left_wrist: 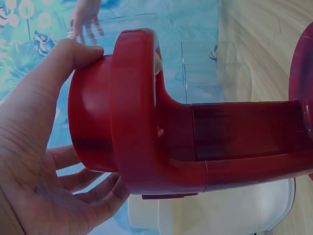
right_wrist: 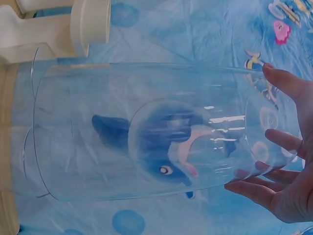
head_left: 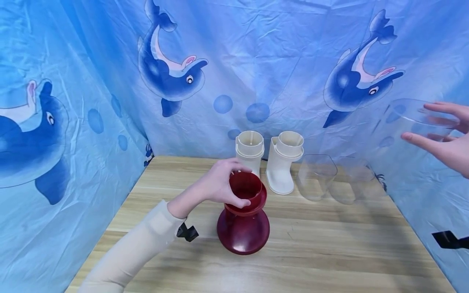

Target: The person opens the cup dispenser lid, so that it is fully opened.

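Observation:
A red stand [head_left: 243, 236] with a round base and a ring-shaped top stands upright on the table. My left hand [head_left: 221, 183] grips its upper collar, thumb on the near side. From close up, the left wrist view shows the thumb and fingers of that hand [left_wrist: 34, 132] round the red collar [left_wrist: 93, 117], with an open-fronted column below. At the far right my right hand [head_left: 454, 142] holds a clear container [head_left: 406, 112] in the air above the table. The right wrist view has its fingers spread round one end of this see-through cylinder [right_wrist: 88, 166].
Two white stands [head_left: 282, 175] of similar shape are behind the red one, near the back curtain [head_left: 286, 53]. Right of them, two more clear containers [head_left: 316, 179] stand on the wooden table [head_left: 311, 252]. Dolphin-printed curtain closes off the left, back and right.

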Available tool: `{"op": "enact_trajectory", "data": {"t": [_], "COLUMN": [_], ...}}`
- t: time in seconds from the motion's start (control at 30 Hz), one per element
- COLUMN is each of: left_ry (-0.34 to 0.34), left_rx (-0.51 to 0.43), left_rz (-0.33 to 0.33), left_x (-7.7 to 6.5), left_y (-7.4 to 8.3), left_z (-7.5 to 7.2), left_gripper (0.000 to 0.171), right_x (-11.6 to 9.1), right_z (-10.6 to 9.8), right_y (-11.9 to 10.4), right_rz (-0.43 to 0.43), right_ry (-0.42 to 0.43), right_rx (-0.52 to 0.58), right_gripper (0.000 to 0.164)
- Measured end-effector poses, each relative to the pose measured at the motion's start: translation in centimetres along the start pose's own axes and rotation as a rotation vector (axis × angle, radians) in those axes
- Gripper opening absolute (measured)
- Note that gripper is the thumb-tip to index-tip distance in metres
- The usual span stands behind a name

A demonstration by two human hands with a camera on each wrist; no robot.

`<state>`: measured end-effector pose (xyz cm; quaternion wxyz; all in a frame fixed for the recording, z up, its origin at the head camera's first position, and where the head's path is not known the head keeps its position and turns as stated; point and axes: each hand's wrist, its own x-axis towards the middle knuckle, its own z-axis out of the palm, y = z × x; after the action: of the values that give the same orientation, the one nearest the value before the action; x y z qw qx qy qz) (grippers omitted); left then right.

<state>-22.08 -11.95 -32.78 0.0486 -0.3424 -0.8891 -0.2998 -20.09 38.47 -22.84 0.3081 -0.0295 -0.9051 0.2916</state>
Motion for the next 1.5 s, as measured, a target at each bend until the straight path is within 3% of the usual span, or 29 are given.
{"op": "enact_trajectory", "data": {"t": [0.33, 0.73, 1.03, 1.3, 1.5], "left_ry": [0.012, 0.012, -0.007, -0.024, -0.028], "left_rx": [0.012, 0.016, 0.038, 0.035, 0.031], "left_rz": [-0.024, -0.006, -0.013, 0.005, -0.006], "left_x": [-0.6, -1.1, -1.3, -1.2, -1.3], "left_y": [-0.7, -1.2, -1.1, -1.4, -1.4], "left_z": [-0.5, -1.1, -1.1, -1.4, -1.5], "left_gripper": [0.075, 0.074, 0.077, 0.076, 0.077], "right_x": [0.2, 0.8, 0.8, 0.7, 0.6], "right_z": [0.6, 1.3, 1.6, 1.9, 2.9], "right_y": [1.6, 4.9, 7.9, 10.5, 10.9], "right_rz": [0.106, 0.208, 0.216, 0.105, 0.261], "right_ry": [0.027, 0.109, 0.067, 0.159, 0.111], "right_rx": [-0.012, -0.055, -0.122, -0.11, -0.112], "right_gripper": [0.07, 0.072, 0.079, 0.084, 0.079]}}
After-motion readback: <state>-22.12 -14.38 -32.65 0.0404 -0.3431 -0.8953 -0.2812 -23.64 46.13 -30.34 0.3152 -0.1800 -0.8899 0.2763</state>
